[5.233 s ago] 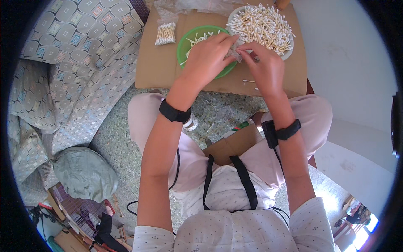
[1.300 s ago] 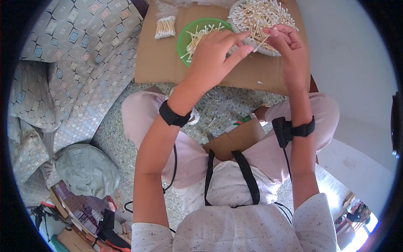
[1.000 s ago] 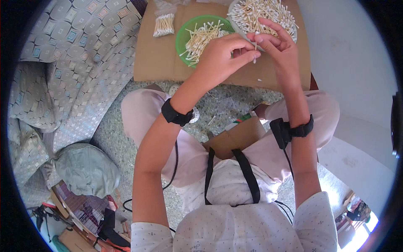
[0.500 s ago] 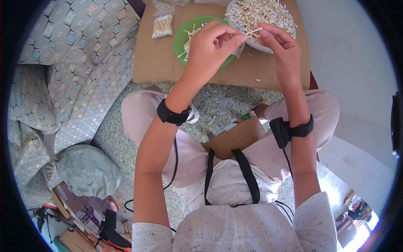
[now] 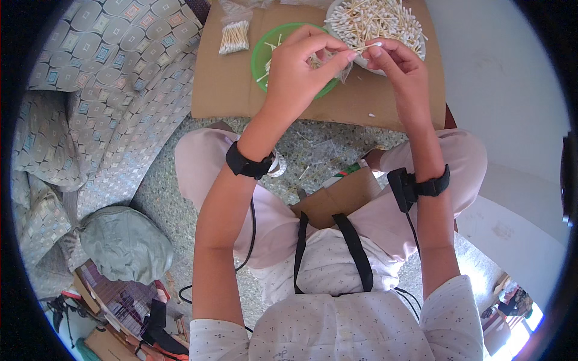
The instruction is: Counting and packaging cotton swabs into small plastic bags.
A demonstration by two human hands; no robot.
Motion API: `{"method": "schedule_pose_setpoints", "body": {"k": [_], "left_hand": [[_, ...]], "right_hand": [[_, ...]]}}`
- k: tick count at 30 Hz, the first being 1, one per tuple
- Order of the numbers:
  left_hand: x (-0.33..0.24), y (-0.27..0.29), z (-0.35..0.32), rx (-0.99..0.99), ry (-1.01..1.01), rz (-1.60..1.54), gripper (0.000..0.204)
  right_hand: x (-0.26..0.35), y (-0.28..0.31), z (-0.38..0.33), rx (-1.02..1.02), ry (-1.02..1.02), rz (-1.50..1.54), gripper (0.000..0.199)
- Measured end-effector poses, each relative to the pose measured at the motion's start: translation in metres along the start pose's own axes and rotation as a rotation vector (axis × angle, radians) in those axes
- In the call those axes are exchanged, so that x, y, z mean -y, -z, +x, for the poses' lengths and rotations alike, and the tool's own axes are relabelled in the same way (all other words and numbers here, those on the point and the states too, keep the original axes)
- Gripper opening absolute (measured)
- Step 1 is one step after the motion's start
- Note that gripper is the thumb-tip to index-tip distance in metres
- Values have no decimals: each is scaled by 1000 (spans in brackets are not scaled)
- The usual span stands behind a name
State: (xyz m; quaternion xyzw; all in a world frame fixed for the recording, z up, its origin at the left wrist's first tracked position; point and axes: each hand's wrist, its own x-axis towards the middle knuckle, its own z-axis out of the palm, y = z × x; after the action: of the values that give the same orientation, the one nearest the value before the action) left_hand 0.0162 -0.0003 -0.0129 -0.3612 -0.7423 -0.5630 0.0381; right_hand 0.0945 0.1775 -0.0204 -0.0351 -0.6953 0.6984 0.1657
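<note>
My left hand [image 5: 301,63] is closed over the green bowl [image 5: 255,59], with a clear plastic bag [image 5: 345,71] hanging below its fingertips. Its curled fingers partly hide the bag. A cotton swab [image 5: 366,47] spans the gap between both hands, its white end at the fingertips of my right hand [image 5: 404,69], which pinches it. Whether the left fingertips also touch the swab's other end I cannot tell. Loose swabs show in the green bowl. Behind my right hand, a white bowl [image 5: 425,49] is heaped with cotton swabs.
A clear bag packed with swabs [image 5: 235,37] lies left of the green bowl on the cardboard sheet [image 5: 226,90]. A small white bit [image 5: 371,115] rests near the sheet's front edge. Patterned cloth [image 5: 120,78] is at left, a pale wall [image 5: 500,90] at right.
My hands have shifted only slightly, the right one a little lower. The swab stays between them, and more of the clear plastic shows under my left fingers.
</note>
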Motion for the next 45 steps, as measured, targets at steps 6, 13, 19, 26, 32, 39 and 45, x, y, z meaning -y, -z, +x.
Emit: {"method": "schedule_pose_setpoints", "body": {"k": [6,13,19,26,32,39,45], "left_hand": [[4,4,-1,-73,13,-128,14],[9,4,1,-95,-45,-185,13],[6,5,3,-96,-91,-86,13],[4,3,0,-11,1,-159,17],[10,0,-3,87,122,-114,17],[14,-7,-2,50,16,-39,13],[21,-1,0,3,-147,250,25]], "right_hand": [[-2,-3,-1,36,2,13,21],[0,-14,-7,188,-26,-177,19],[-2,-9,-1,95,-13,45,15],[-3,-4,0,-14,23,-17,12],[-2,-4,0,-57,66,22,17],[0,-2,0,-30,69,-47,19],[3,-5,0,-60,84,-68,18]]}}
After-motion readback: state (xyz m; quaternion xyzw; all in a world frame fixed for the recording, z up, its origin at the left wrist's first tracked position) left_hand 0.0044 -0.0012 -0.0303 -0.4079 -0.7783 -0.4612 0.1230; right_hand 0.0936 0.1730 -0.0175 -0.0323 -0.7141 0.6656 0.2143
